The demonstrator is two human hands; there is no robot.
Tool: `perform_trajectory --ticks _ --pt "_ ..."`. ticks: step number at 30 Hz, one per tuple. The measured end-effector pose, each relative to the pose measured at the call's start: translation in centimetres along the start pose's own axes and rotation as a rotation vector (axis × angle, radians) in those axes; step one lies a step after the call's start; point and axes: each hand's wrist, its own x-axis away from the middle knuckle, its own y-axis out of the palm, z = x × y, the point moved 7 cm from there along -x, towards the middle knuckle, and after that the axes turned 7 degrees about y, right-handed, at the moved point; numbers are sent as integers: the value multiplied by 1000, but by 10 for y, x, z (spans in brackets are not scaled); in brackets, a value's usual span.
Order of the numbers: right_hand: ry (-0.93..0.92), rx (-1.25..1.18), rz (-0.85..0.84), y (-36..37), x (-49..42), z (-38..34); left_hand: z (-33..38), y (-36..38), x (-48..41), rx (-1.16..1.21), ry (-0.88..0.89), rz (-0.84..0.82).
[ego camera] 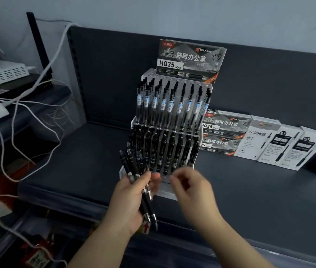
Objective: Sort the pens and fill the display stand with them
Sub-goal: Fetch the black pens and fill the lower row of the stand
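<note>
A clear acrylic display stand [208,88] sits on a dark shelf, with several black pens [180,105] upright in its upper tier and several more in the lower tier [163,149]. My left hand [132,198] grips a bundle of several black pens [129,163], clickers up, right in front of the stand's lower left. Just right of that bundle hovers my right hand [190,188], motion-blurred, its fingers loosely curled and nothing visible in them. An HQ35 pen box [190,57] stands on top of the stand.
Stacked HQ35 boxes [222,132] and white pen boxes [277,144] lie on the dark shelf [269,190] to the right of the stand. White cables [18,117] and a router [8,72] crowd the left side. A lower shelf with goods lies below.
</note>
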Motion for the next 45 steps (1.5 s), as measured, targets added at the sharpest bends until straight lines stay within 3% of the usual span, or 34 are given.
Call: perform_trajectory --ticks 5,8,11,16,21,30,45 --pt "59 -121 -477 53 12 -18 7 -8 3 5 -22 -42" --pt "136 -207 -563 66 12 -18 15 -18 5 11 -11 -60" --pt "147 -244 -466 68 2 -25 22 -35 3 35 5 -4" --pt "132 -224 -113 52 -32 -41 31 -75 -5 -44 8 167" --pt "71 -110 61 54 -50 -56 39 -95 -10 -47 1 188" --pt "28 291 26 90 -48 -55 51 -111 -17 -16 -4 142" --pt "70 456 31 102 -48 -60 50 -103 -34 -60 -54 -37"
